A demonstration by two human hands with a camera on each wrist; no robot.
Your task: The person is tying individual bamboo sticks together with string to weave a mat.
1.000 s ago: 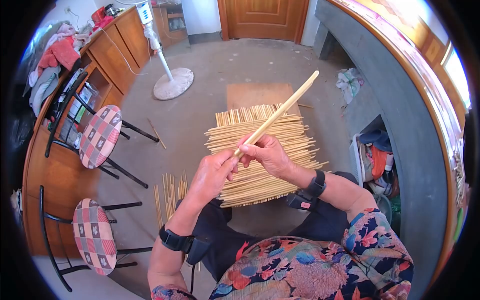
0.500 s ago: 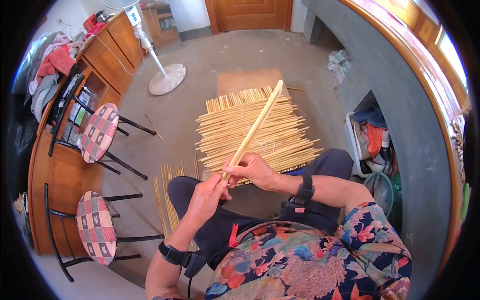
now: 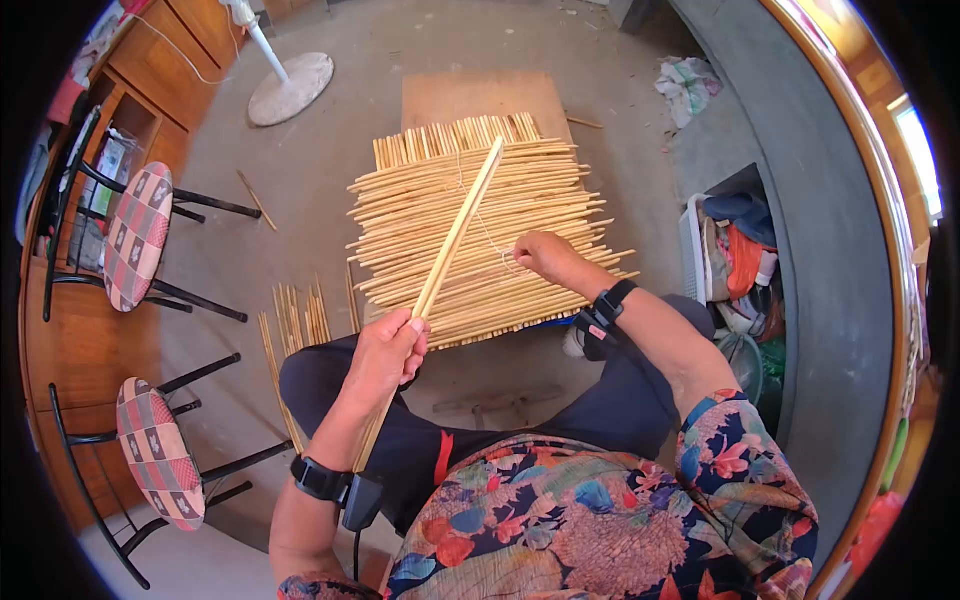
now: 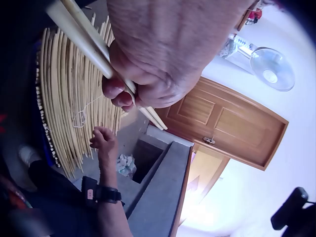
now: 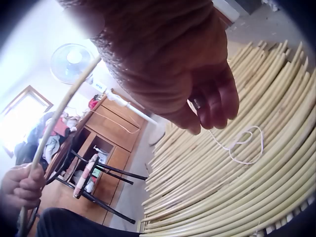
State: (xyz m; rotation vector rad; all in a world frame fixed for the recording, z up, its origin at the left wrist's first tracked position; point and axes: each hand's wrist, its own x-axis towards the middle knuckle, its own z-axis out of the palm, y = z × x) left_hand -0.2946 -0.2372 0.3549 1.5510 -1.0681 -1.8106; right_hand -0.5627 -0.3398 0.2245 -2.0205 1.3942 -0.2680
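My left hand [image 3: 385,350] grips two long pale sticks [image 3: 460,228] near their middle. They slant up and away over the pile, their lower ends passing down beside the wrist. My right hand [image 3: 548,258] is lowered over a broad layer of similar sticks [image 3: 400,240], fingers loosely bent downward. Close to its fingertips a thin white string [image 5: 245,162] lies in a loose loop on the layer. In the left wrist view that right hand [image 4: 104,143] shows a small distance from the loop. At the far end of the layer, a row of stick ends [image 3: 455,140] points away.
A brown board [image 3: 480,95] lies beneath the far end. More loose sticks [image 3: 300,315] are on the floor by the left knee. Two cushioned chairs [image 3: 140,237] stand left, a fan base [image 3: 290,90] beyond them. At right, a white basket [image 3: 692,245] holds shoes and cloth.
My right hand has let go of the sticks and moved right and forward to the string. The left hand keeps the sticks, which have come lower. The head view has tilted down.
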